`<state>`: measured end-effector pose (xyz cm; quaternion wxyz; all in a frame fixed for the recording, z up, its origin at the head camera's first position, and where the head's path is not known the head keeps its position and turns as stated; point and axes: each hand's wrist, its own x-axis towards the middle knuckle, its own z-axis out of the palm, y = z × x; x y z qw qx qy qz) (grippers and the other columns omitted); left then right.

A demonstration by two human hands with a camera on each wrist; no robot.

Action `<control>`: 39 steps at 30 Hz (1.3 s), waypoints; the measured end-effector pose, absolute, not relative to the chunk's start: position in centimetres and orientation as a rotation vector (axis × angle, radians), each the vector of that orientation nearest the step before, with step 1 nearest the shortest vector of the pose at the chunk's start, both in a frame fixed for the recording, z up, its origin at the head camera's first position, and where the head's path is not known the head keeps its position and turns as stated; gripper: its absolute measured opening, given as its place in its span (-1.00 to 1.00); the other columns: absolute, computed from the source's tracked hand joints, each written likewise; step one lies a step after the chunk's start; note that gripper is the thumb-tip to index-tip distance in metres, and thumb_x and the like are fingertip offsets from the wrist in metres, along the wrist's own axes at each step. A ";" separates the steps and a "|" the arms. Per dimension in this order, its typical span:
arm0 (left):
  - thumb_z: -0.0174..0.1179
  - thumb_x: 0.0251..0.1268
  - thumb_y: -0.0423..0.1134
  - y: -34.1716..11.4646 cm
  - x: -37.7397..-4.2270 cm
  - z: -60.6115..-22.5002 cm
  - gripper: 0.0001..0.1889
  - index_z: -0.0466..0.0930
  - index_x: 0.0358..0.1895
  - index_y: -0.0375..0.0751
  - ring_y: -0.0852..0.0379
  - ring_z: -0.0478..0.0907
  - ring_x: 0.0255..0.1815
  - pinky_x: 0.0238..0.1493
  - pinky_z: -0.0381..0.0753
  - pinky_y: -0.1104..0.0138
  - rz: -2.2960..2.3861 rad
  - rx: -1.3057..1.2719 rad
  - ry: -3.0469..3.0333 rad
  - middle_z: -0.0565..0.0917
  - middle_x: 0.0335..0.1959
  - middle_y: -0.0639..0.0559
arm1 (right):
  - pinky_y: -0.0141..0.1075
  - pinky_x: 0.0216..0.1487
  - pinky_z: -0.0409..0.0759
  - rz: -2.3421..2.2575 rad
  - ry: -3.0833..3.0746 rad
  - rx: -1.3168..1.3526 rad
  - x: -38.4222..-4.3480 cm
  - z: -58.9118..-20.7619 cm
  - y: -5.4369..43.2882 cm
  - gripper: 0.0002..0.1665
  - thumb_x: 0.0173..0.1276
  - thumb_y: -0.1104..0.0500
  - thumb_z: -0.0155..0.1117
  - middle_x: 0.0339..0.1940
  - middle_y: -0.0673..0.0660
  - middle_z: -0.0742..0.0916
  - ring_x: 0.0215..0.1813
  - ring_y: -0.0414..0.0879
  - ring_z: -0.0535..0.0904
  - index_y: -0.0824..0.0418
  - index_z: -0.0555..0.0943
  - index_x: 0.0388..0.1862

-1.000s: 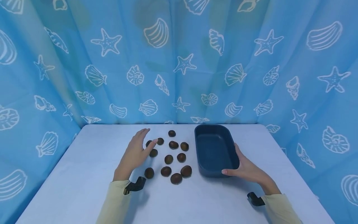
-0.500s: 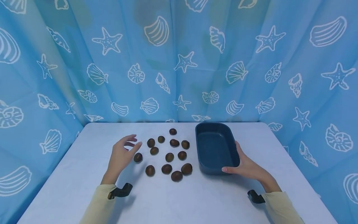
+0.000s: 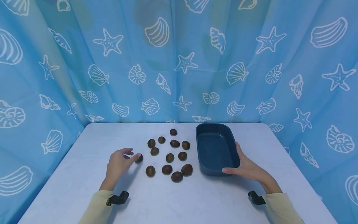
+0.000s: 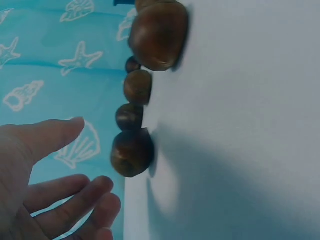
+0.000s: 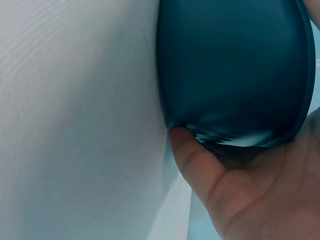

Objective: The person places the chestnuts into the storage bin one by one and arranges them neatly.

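Observation:
Several brown chestnuts (image 3: 169, 158) lie scattered over the middle of the white table. My left hand (image 3: 118, 165) is low at the left side of the group, thumb and fingers apart. Its thumb tip overlaps the leftmost chestnut (image 3: 139, 159) in the head view. In the left wrist view that chestnut (image 4: 132, 154) stands beyond the fingertips, with nothing between them. My right hand (image 3: 246, 166) grips the near right corner of a deep, dark blue rectangular container (image 3: 213, 172), thumb at the front and fingers along the right side. The container's visible inside holds nothing.
White cloth covers the table (image 3: 179, 205), whose far edge meets a blue curtain (image 3: 179, 84) printed with shells and starfish. Dark wrist mounts (image 3: 118, 198) stick out from both sleeves, close above the cloth.
My left hand has moved left and nearer to me, then lowered toward the leftmost chestnut, which it hid at first. The right hand and the container have stayed in place.

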<state>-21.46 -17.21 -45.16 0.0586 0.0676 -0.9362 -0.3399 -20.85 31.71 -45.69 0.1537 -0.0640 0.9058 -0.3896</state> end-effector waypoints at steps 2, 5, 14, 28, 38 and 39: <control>0.39 0.30 0.07 -17.0 -21.4 -45.4 -0.38 0.63 0.24 -0.34 -0.17 0.73 0.01 -0.09 0.71 0.04 -1.005 0.203 -2.848 0.78 0.06 -0.25 | 0.52 0.48 0.10 -1.118 2.593 -0.186 -20.8 -45.6 31.7 0.63 0.22 -0.26 0.48 0.72 0.40 -0.27 0.67 0.54 -0.18 0.08 -0.63 0.65; 0.40 0.28 0.04 -16.6 -21.5 -45.6 -0.41 0.65 0.21 -0.35 -0.15 0.74 -0.03 -0.14 0.71 0.07 -0.967 0.210 -2.868 0.78 0.04 -0.25 | 0.52 0.49 0.08 -1.130 2.590 -0.186 -20.8 -45.7 31.7 0.62 0.23 -0.25 0.47 0.72 0.39 -0.28 0.68 0.53 -0.19 0.09 -0.63 0.65; 0.47 0.22 -0.06 -16.4 -21.9 -46.0 -0.47 0.68 0.13 -0.37 -0.06 0.72 -0.17 -0.22 0.68 0.12 -0.913 0.213 -2.907 0.78 -0.02 -0.25 | 0.53 0.47 0.09 -1.118 2.633 -0.208 -21.1 -45.8 31.8 0.62 0.23 -0.27 0.47 0.73 0.38 -0.26 0.68 0.53 -0.18 0.09 -0.62 0.66; 0.50 0.14 -0.20 -16.2 -21.9 -46.3 -0.61 0.74 -0.04 -0.39 -0.08 0.74 -0.16 -0.09 0.70 0.05 -0.925 0.175 -2.876 0.80 -0.11 -0.26 | 0.52 0.48 0.09 -1.128 2.590 -0.187 -20.8 -45.9 31.7 0.62 0.23 -0.27 0.47 0.72 0.40 -0.27 0.68 0.54 -0.18 0.08 -0.64 0.65; 0.49 0.19 -0.13 -15.2 -21.7 -44.5 -0.63 0.77 -0.02 -0.29 0.00 0.72 -0.15 -0.02 0.72 0.06 -0.997 0.019 -2.781 0.83 -0.15 -0.15 | 0.52 0.48 0.09 -1.126 2.594 -0.202 -21.0 -45.9 31.6 0.62 0.22 -0.23 0.49 0.72 0.41 -0.25 0.67 0.55 -0.18 0.07 -0.63 0.65; 0.48 0.20 -0.13 -15.1 -21.6 -44.4 -0.63 0.77 -0.01 -0.29 -0.01 0.73 -0.12 0.00 0.72 0.05 -1.005 -0.004 -2.770 0.83 -0.14 -0.15 | 0.52 0.48 0.09 -1.125 2.593 -0.202 -21.0 -45.8 31.6 0.63 0.22 -0.24 0.49 0.72 0.41 -0.25 0.67 0.55 -0.18 0.07 -0.63 0.65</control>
